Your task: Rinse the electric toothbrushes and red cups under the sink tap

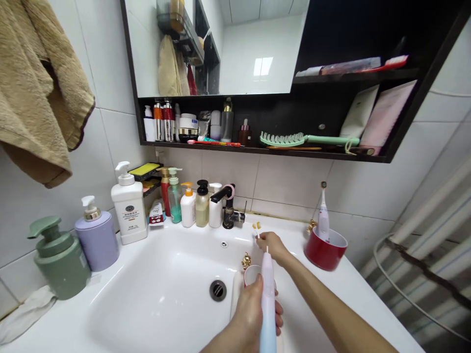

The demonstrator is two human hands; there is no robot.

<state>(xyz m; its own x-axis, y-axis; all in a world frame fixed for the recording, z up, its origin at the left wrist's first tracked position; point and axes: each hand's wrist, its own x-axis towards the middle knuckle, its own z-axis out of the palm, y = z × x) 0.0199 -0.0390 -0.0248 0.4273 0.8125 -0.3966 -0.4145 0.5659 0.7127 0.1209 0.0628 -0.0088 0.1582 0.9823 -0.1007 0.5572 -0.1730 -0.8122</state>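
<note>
My left hand (247, 314) is wrapped around a pink-to-blue electric toothbrush handle (268, 299), held upright over the sink's right side. A thin bare shaft sticks out of its top. Beyond that hand, partly hidden by it, is a cup (253, 272) with a white inside and a gold ornate handle (246, 261). My right hand (273, 244) reaches to the sink's back rim. Its fingertips pinch small white toothbrush heads (256, 227) with yellow tips; two tips show, and whether both are held is hard to tell.
A black faucet (228, 208) and several pump bottles (188, 208) line the back rim of the white sink (158, 294). On the right stands a red cup (326, 255) holding another electric toothbrush (323, 218). Overhead hangs a dark mirror cabinet (265, 153) with toiletries.
</note>
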